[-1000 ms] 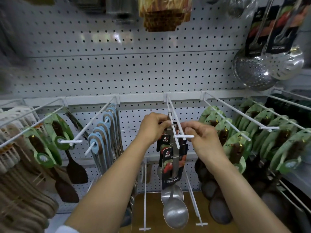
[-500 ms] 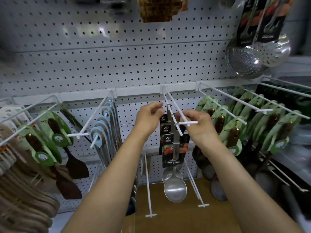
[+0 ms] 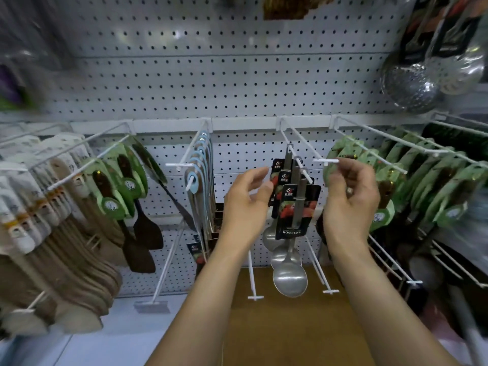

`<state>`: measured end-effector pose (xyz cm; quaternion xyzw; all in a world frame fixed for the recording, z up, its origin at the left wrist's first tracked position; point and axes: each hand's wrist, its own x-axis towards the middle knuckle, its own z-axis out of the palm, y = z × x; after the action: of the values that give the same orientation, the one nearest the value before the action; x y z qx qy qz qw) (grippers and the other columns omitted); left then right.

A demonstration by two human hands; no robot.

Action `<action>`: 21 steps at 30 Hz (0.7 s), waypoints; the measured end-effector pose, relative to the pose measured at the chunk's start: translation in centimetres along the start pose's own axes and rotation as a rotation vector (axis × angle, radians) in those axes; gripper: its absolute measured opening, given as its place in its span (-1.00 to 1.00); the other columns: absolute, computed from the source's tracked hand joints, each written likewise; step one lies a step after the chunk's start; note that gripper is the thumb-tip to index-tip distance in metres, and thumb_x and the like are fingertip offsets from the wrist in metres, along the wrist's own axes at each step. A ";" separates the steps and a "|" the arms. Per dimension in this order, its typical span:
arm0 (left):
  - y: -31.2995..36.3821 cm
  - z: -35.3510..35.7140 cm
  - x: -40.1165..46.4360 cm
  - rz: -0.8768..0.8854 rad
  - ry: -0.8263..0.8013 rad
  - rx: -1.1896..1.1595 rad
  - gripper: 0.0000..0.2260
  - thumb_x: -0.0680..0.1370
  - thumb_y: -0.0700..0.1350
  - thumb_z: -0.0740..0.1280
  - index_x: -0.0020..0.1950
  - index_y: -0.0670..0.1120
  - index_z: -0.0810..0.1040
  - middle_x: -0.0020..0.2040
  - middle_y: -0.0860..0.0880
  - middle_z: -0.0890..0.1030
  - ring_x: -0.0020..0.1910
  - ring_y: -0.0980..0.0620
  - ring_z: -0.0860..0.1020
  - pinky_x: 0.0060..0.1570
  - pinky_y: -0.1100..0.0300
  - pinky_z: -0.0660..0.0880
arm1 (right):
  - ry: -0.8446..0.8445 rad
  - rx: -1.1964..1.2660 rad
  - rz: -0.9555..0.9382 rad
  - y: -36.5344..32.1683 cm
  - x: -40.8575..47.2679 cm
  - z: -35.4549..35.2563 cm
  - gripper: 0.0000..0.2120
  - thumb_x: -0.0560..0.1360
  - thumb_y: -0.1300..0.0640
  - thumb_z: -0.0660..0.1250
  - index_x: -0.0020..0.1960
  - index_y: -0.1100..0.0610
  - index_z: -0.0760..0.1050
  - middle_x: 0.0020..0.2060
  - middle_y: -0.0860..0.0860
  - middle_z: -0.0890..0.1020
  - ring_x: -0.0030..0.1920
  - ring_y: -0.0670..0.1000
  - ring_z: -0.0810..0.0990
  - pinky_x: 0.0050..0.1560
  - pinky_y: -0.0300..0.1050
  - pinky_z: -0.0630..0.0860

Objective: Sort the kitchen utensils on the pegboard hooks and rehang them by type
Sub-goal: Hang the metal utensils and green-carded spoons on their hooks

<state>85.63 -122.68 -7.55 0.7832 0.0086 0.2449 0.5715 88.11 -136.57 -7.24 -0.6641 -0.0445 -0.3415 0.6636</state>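
Three steel spoons on dark cards hang in a row on the white centre hook (image 3: 325,160). The front spoon (image 3: 290,280) carries a card (image 3: 295,215) with red artwork. My left hand (image 3: 245,204) hovers just left of the cards with relaxed fingers, the thumb close to a card's edge. My right hand (image 3: 348,202) is to the right of the cards, its fingers loosely curled and holding nothing. Its fingertips are beside the hook's front crossbar.
Dark wooden spatulas with green cards (image 3: 116,186) and blue-tagged utensils (image 3: 198,167) hang to the left, and pale wooden spoons (image 3: 39,233) at far left. Green-carded utensils (image 3: 396,180) fill the right hooks. Steel skimmers (image 3: 412,88) hang at upper right. Lower hook tips (image 3: 255,297) jut over a brown shelf (image 3: 290,328).
Both hands have come off the front spoon at the hook and moved apart. The spoon now hangs free on the hook. The view has tilted down.
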 end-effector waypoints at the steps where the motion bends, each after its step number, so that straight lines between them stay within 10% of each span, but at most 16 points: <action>1: 0.3 -0.4 -0.8 -0.003 0.007 0.004 -0.75 0.62 -0.12 0.27 0.29 0.07 0.52 0.21 0.19 0.54 0.10 0.42 0.46 -0.04 0.61 0.35 | 0.013 0.028 -0.020 -0.5 -0.4 -0.3 -0.85 0.60 0.23 0.22 0.13 0.09 0.47 -0.01 -0.04 0.56 -0.04 -0.14 0.53 -0.06 -0.31 0.52; 7: 1.0 -3.7 -6.3 -0.065 0.082 -0.106 -0.81 0.61 -0.07 0.29 0.14 0.19 0.57 0.06 0.17 0.64 0.05 0.18 0.60 0.03 0.15 0.58 | -0.172 0.167 -0.099 -3.5 -4.6 -1.3 -0.80 0.61 0.28 0.19 0.05 -0.01 0.44 -0.17 0.05 0.54 -0.25 0.04 0.53 -0.26 -0.11 0.53; 15: -0.1 -13.0 -9.1 -0.164 0.382 -0.240 -0.83 0.63 -0.19 0.25 0.09 0.02 0.60 0.02 -0.01 0.66 -0.03 0.03 0.63 -0.03 0.17 0.59 | -0.430 0.178 0.120 -4.0 -8.9 0.2 -0.80 0.58 0.34 0.20 0.00 0.09 0.51 -0.23 0.08 0.59 -0.40 -0.05 0.50 -0.37 -0.22 0.47; 21: -0.7 -14.6 -7.3 -0.162 0.267 -0.229 -0.80 0.62 -0.18 0.25 0.19 0.02 0.56 0.11 0.03 0.65 0.05 0.09 0.63 0.07 0.20 0.58 | -0.506 0.121 0.205 -4.1 -8.8 3.5 -0.79 0.59 0.33 0.19 0.01 0.07 0.53 -0.19 0.06 0.62 -0.36 -0.09 0.55 -0.35 -0.26 0.51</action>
<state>73.67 -111.59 -7.61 0.6703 0.1192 0.2993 0.6685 80.63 -129.46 -7.87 -0.6884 -0.1617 -0.0923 0.7010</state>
